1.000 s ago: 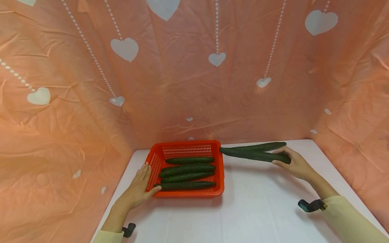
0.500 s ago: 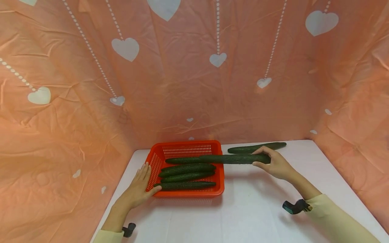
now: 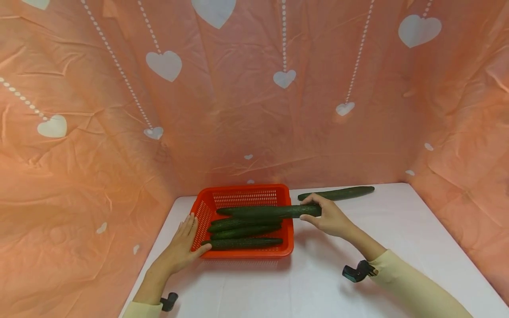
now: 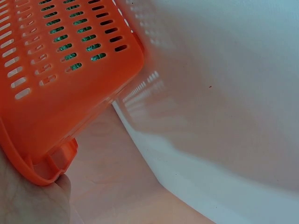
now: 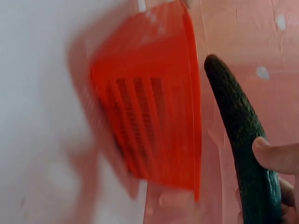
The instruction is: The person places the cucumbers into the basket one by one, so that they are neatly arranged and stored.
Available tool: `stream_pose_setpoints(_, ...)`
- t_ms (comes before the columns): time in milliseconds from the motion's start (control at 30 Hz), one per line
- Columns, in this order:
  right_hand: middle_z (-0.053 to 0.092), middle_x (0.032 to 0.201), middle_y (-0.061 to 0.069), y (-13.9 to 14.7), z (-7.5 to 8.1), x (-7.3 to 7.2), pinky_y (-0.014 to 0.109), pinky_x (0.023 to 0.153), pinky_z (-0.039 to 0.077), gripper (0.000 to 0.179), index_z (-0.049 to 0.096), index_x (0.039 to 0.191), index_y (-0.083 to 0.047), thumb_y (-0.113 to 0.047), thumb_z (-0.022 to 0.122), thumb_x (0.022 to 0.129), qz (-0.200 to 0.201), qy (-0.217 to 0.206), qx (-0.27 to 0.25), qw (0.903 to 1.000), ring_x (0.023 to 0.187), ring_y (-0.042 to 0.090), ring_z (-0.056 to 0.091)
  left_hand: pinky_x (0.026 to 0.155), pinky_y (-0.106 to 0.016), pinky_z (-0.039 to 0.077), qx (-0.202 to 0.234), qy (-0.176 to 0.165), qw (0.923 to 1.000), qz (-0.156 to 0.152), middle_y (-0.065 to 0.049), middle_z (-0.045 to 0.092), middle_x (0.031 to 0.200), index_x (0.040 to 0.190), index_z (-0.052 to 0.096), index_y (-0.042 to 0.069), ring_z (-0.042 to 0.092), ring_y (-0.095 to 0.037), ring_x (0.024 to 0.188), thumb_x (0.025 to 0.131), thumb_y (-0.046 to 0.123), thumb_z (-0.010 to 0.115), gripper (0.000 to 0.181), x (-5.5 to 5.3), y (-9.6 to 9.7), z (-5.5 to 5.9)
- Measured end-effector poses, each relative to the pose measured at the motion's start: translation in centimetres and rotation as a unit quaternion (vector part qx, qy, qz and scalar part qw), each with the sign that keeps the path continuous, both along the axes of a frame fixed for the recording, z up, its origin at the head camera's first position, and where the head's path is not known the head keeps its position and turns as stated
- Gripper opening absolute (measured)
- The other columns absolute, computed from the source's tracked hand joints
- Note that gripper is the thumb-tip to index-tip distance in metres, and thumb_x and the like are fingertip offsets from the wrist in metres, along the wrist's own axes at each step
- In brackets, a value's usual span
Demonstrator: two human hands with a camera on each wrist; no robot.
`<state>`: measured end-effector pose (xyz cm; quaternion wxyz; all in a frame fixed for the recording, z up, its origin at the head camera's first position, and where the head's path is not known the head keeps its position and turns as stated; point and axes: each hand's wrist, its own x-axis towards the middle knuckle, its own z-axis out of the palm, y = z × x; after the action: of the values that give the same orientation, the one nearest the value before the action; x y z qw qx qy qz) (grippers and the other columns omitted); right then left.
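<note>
My right hand grips one end of a long dark green cucumber, thumb on one side and fingers on the other. Its free end reaches leftward across the right rim of a red plastic basket, over several cucumbers lying lengthwise inside. The right wrist view shows the held cucumber above the basket's rim. Against the basket's left end rests my left hand, its fingers straight along the side and its thumb over the front corner. The left wrist view shows only part of that hand at the rim.
Another cucumber lies on the white table behind my right hand, near the back edge. An orange cloth with white hearts hangs behind and along both sides. Each wrist carries a small black camera.
The right hand has brought the cucumber leftward from the table's right side until much of it lies over the basket. The left hand and basket have stayed put.
</note>
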<state>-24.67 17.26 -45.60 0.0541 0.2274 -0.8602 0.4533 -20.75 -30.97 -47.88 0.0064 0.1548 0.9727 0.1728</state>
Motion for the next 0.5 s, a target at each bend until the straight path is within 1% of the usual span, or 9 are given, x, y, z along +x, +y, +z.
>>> stream_pose_setpoints(100, 0.073, 0.109, 0.004, -1.7, -0.1, 0.1, 0.041, 0.090, 0.061, 0.035, 0.069, 0.117, -0.012, -0.014, 0.089, 0.089, 0.018, 0.006, -0.007, 0.9998, 0.096, 0.021, 0.066, 0.130, -0.068, 0.007, 0.000, 0.002, 1.0000, -0.001, -0.028, 0.003, 0.177, 0.167, 0.017, -0.011, 0.001, -0.050, 0.163, 0.101, 0.059, 0.065, 0.107, 0.1, 0.0, 0.0)
stream_pose_setpoints(200, 0.072, 0.106, 0.000, -3.4, -0.3, 0.1, 0.039, 0.090, 0.060, 0.032, 0.070, 0.115, -0.013, -0.013, 0.089, 0.089, 0.032, 0.010, -0.007, 0.9994, 0.095, 0.018, 0.065, 0.129, -0.068, 0.008, 0.001, 0.005, 1.0000, -0.001, -0.028, 0.004, 0.177, 0.166, 0.017, -0.011, 0.002, -0.050, 0.163, 0.101, 0.059, 0.066, 0.107, 0.1, 0.0, 0.1)
stream_pose_setpoints(367, 0.072, 0.113, 0.003, -5.6, -0.7, 0.0, 0.043, 0.093, 0.059, 0.030, 0.070, 0.115, -0.015, -0.017, 0.088, 0.090, 0.053, 0.003, 0.002, 0.9986, 0.102, 0.021, 0.065, 0.130, -0.067, 0.007, 0.000, 0.005, 1.0000, -0.001, -0.027, 0.003, 0.178, 0.167, 0.016, -0.010, 0.000, -0.049, 0.164, 0.101, 0.061, 0.065, 0.108, 0.1, 0.0, 0.0)
stream_pose_setpoints(500, 0.073, 0.119, 0.010, -7.2, -0.8, 0.2, 0.051, 0.099, 0.058, 0.030, 0.070, 0.116, -0.012, -0.016, 0.087, 0.092, 0.071, 0.006, 0.017, 0.9973, 0.110, 0.029, 0.067, 0.130, -0.066, 0.007, -0.005, 0.004, 1.0000, -0.001, -0.027, 0.002, 0.178, 0.167, 0.016, -0.010, 0.000, -0.049, 0.164, 0.102, 0.061, 0.064, 0.107, 0.1, 0.0, 0.0)
